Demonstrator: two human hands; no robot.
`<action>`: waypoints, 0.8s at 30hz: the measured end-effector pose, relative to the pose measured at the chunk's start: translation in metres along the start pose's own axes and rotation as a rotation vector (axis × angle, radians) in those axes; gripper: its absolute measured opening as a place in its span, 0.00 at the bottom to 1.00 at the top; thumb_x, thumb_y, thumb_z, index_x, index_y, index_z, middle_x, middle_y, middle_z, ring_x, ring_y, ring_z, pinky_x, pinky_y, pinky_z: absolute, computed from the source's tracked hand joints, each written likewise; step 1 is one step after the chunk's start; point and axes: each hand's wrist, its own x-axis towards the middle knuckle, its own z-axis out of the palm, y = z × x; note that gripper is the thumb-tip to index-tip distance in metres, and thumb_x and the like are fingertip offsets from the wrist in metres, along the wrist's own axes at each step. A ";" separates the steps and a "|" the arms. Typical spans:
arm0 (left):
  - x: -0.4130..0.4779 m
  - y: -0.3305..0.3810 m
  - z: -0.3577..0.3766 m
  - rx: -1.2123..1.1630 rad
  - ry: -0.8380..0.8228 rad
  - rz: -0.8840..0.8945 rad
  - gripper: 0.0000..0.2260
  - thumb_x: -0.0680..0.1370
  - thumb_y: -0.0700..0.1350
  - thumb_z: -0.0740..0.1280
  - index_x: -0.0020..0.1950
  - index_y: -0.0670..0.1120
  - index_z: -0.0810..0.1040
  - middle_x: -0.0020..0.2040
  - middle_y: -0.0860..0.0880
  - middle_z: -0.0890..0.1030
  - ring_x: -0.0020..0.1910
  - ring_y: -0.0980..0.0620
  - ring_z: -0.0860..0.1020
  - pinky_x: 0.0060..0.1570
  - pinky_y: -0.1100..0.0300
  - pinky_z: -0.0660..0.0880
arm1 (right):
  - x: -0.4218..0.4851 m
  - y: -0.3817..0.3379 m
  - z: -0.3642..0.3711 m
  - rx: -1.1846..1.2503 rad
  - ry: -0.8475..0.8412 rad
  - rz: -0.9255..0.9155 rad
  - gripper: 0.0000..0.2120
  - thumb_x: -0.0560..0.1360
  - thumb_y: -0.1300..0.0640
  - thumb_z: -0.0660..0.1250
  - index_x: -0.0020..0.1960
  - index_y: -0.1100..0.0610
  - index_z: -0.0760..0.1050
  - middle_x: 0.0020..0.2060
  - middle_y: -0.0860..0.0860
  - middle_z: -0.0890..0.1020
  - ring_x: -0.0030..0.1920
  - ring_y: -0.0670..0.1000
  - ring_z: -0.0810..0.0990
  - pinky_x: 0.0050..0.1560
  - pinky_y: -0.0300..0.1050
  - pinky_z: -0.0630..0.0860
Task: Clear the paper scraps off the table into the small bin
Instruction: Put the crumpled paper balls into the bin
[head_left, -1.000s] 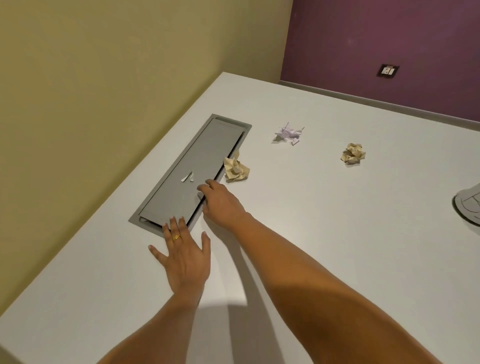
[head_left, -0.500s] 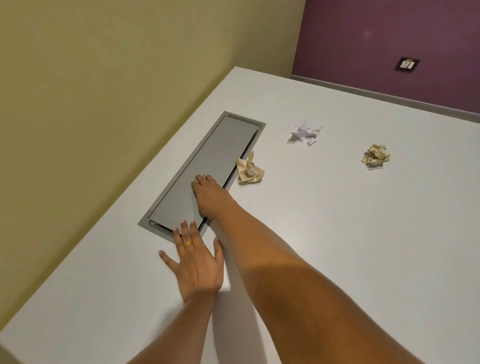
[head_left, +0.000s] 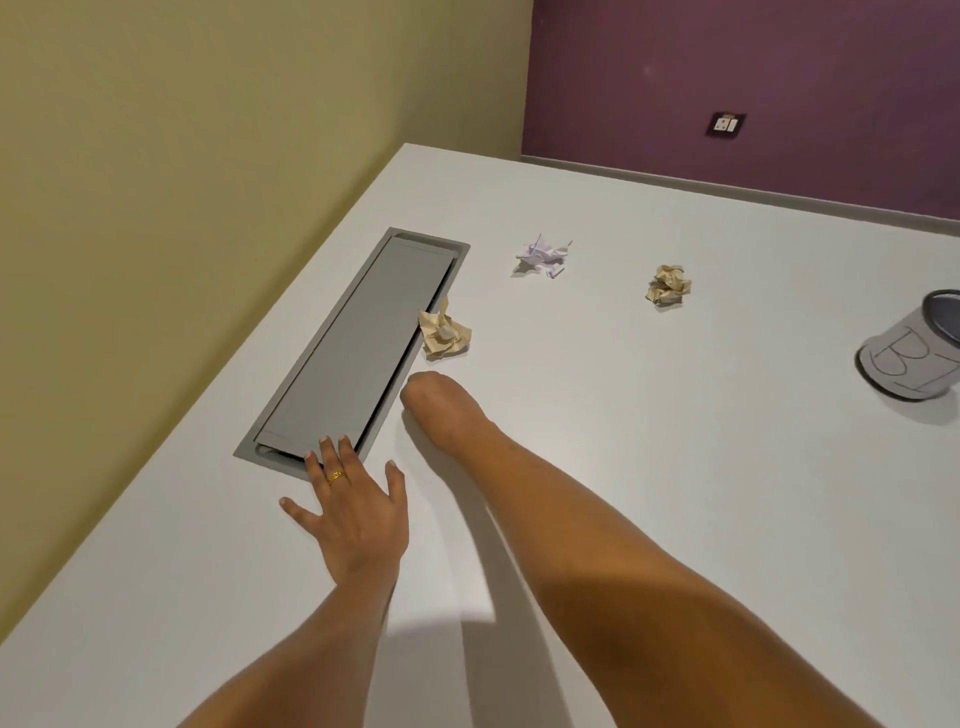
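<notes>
My right hand (head_left: 448, 410) hovers low over the white table (head_left: 675, 493), just right of the grey hatch (head_left: 358, 343). Its fingers are curled under and hide whatever they hold. No small white scraps lie on the hatch lid. My left hand (head_left: 353, 514) rests flat with spread fingers at the hatch's near end. A crumpled tan scrap (head_left: 445, 335) lies against the hatch's right edge, just beyond my right hand. Farther back sit a pale lilac scrap (head_left: 540, 254) and a second tan ball (head_left: 669, 285). The small grey bin (head_left: 904, 364) stands at the right edge, partly cut off.
The table runs into a corner: a yellow wall (head_left: 182, 208) along its left edge, a purple wall (head_left: 779, 78) with a socket (head_left: 725, 124) behind. The hatch lid sits slightly sunk in its frame, with a dark gap along its right side.
My right hand reached onto the hatch lid over two small white scraps, closed, and pulled back to the right. The scraps no longer show on the lid. The view swung right, revealing the bin.
</notes>
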 end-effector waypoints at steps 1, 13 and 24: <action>0.000 0.000 -0.001 -0.008 0.000 0.003 0.27 0.79 0.55 0.53 0.74 0.43 0.55 0.76 0.44 0.56 0.76 0.44 0.52 0.68 0.34 0.49 | -0.010 0.006 -0.003 0.008 0.007 0.021 0.20 0.72 0.73 0.58 0.28 0.58 0.55 0.30 0.53 0.62 0.41 0.53 0.68 0.40 0.43 0.63; 0.000 -0.003 -0.001 -0.037 0.001 0.048 0.26 0.79 0.51 0.53 0.73 0.40 0.56 0.75 0.41 0.58 0.74 0.42 0.53 0.66 0.30 0.46 | -0.141 0.096 -0.008 -0.089 0.125 0.332 0.08 0.69 0.73 0.59 0.41 0.66 0.75 0.28 0.52 0.63 0.40 0.55 0.65 0.37 0.44 0.60; -0.068 0.123 0.030 -0.125 -0.048 0.307 0.24 0.79 0.47 0.57 0.72 0.39 0.59 0.75 0.40 0.59 0.75 0.44 0.54 0.71 0.38 0.48 | -0.267 0.201 -0.029 -0.105 0.162 0.632 0.12 0.70 0.72 0.59 0.48 0.65 0.78 0.42 0.57 0.77 0.44 0.56 0.73 0.41 0.45 0.70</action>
